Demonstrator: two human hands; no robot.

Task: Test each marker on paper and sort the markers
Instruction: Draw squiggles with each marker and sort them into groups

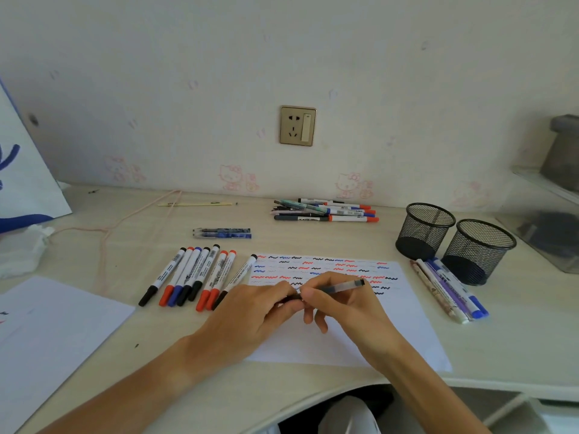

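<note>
Fingers of the right hand pinched a thin clear pen near its front end. Left hand fingers curled around the dark end, maybe its cap. The pen lay level above the paper, pointing toward 3 o'clock. To do this step well, each hand should probably hold firm and pull or push straight along the pen, so it did not bend. Both forearms reached in from 6 o'clock and met over the paper. Sorted markers lay on the counter at 9 o'clock.
</note>
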